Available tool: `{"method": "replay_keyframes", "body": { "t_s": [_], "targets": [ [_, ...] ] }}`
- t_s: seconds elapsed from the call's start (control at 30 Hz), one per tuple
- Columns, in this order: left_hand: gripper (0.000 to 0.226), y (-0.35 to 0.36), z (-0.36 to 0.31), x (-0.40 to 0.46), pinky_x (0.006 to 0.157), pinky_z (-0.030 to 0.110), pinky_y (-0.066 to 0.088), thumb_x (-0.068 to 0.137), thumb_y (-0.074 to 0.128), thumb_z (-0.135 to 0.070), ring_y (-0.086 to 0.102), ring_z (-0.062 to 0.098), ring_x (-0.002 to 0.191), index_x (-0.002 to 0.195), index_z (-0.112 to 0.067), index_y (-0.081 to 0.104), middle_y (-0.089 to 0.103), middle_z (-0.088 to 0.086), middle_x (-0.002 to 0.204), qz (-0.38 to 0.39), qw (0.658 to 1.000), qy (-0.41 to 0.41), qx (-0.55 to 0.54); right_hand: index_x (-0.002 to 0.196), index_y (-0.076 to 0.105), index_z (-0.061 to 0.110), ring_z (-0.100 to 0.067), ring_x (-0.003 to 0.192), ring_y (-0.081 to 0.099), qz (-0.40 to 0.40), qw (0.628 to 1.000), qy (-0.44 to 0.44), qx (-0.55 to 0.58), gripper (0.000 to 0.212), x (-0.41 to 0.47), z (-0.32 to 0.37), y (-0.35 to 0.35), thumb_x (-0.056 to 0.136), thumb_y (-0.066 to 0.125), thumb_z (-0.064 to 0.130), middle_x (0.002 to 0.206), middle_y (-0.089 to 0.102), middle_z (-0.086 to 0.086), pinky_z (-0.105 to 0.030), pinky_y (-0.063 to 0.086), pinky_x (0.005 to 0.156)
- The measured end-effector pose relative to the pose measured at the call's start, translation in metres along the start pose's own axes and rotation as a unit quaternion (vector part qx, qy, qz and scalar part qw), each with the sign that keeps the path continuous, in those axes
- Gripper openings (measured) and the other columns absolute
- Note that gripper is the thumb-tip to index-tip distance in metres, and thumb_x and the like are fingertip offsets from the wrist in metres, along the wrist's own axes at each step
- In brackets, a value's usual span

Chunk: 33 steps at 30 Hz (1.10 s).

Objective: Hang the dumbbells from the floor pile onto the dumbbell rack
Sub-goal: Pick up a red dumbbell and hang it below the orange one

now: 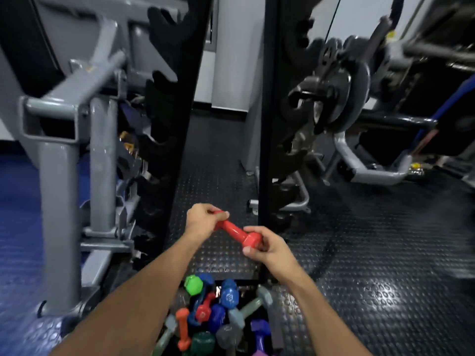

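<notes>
I hold a red dumbbell [235, 230] in both hands, low between the two black uprights of the dumbbell rack. My left hand [203, 218] grips its far end and my right hand [264, 244] grips its near end. The left upright [169, 140] and the right upright [272, 140] carry notched black cradles, which look empty. Below my forearms lies the floor pile [221, 312] of several coloured dumbbells: green, blue, red, orange, grey and purple.
A grey steel machine frame [66, 155] stands close on the left. A bar loaded with weight plates [336, 88] and a grey bench frame [370, 170] sit to the right. Black studded rubber flooring [372, 253] spreads to the right, blue flooring [15, 227] to the left.
</notes>
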<state>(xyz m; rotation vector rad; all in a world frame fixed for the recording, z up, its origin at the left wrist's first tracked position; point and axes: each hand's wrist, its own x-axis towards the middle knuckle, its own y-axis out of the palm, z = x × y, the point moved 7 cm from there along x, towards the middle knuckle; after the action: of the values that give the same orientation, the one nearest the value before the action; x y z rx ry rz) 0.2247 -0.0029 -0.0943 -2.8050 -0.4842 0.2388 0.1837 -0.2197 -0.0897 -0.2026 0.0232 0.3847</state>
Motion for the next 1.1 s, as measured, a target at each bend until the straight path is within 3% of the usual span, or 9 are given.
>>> {"method": "replay_keyframes", "body": {
  "t_s": [0.07,0.2,0.4,0.5,0.63,0.73,0.83,0.97,1.1],
  "targets": [
    [0.017,-0.015,-0.037,-0.008,0.069,0.033,0.062,0.075,0.088,-0.032,0.070,0.015,0.068,0.080,-0.017,0.081,0.076,0.001,0.071,-0.014,1.000,0.017,-0.009,0.127,0.067,0.024,-0.005,0.092,0.062,0.020,1.000,-0.020,0.004,0.052,0.000,0.037,-0.007,0.080,0.083,0.009,0.107,0.068,0.000,-0.021,0.050,0.085],
    [0.019,-0.036,-0.100,-0.021,0.068,0.035,0.062,0.078,0.087,-0.035,0.073,0.019,0.071,0.080,-0.016,0.081,0.077,0.004,0.074,-0.025,0.998,0.040,-0.033,0.125,0.066,0.020,-0.011,0.094,0.063,0.052,0.997,-0.062,-0.014,0.046,-0.006,0.109,-0.020,0.086,0.073,-0.004,0.105,0.069,-0.002,-0.026,0.052,0.085],
    [0.024,-0.052,-0.214,-0.037,0.055,0.022,0.055,0.079,0.086,-0.037,0.070,0.015,0.069,0.083,-0.013,0.080,0.076,0.005,0.079,-0.014,0.991,0.121,-0.052,0.118,0.066,0.012,-0.019,0.096,0.066,0.010,0.987,-0.158,-0.038,0.036,-0.028,0.224,-0.048,0.085,0.075,0.000,0.108,0.073,-0.010,-0.032,0.055,0.084],
    [0.030,-0.053,-0.271,-0.043,0.077,0.038,0.063,0.079,0.081,-0.048,0.075,0.021,0.085,0.086,-0.020,0.082,0.078,0.001,0.083,0.008,0.982,0.182,-0.051,0.113,0.068,0.017,-0.017,0.093,0.067,-0.030,0.977,-0.209,-0.038,0.033,-0.042,0.272,-0.064,0.085,0.076,0.000,0.106,0.074,-0.012,-0.028,0.055,0.078],
    [0.026,-0.051,-0.331,-0.047,0.092,0.051,0.059,0.099,0.064,-0.032,0.072,0.029,0.100,0.117,-0.015,0.070,0.073,0.009,0.106,0.012,0.969,0.232,-0.082,0.109,0.069,0.027,-0.023,0.097,0.069,-0.111,0.952,-0.283,-0.034,0.035,-0.057,0.316,-0.087,0.080,0.077,0.010,0.105,0.074,-0.008,-0.041,0.059,0.086],
    [0.045,-0.053,-0.368,-0.051,0.110,0.043,0.048,0.103,0.056,-0.020,0.059,0.025,0.125,0.147,-0.019,0.047,0.058,0.011,0.139,-0.004,0.965,0.257,-0.052,0.112,0.068,0.022,-0.021,0.098,0.071,-0.178,0.930,-0.319,-0.035,0.035,-0.062,0.342,-0.105,0.085,0.077,0.002,0.103,0.075,-0.006,-0.038,0.056,0.089],
    [0.069,-0.053,-0.397,-0.054,0.119,0.040,0.035,0.105,0.054,-0.016,0.041,0.028,0.145,0.163,-0.026,0.018,0.037,0.010,0.161,-0.005,0.958,0.287,-0.007,0.112,0.067,0.026,-0.020,0.100,0.071,-0.228,0.909,-0.349,-0.021,0.036,-0.063,0.372,-0.118,0.087,0.076,0.002,0.105,0.075,-0.003,-0.040,0.056,0.094],
    [0.084,-0.049,-0.412,-0.043,0.109,0.037,0.041,0.105,0.053,-0.017,0.048,0.029,0.139,0.163,-0.036,-0.006,0.042,0.011,0.158,0.002,0.957,0.288,0.041,0.110,0.067,0.031,-0.018,0.101,0.073,-0.274,0.890,-0.365,-0.026,0.031,-0.043,0.409,-0.132,0.088,0.078,0.012,0.105,0.075,0.000,-0.047,0.057,0.097],
    [0.090,-0.041,-0.414,-0.025,0.085,0.028,0.044,0.105,0.052,-0.017,0.059,0.021,0.102,0.158,-0.048,-0.015,0.056,0.016,0.142,0.002,0.955,0.288,0.072,0.112,0.064,0.031,-0.018,0.098,0.073,-0.300,0.878,-0.370,-0.048,0.031,-0.020,0.433,-0.142,0.087,0.080,0.021,0.104,0.075,0.002,-0.048,0.059,0.094]
  ]
}}
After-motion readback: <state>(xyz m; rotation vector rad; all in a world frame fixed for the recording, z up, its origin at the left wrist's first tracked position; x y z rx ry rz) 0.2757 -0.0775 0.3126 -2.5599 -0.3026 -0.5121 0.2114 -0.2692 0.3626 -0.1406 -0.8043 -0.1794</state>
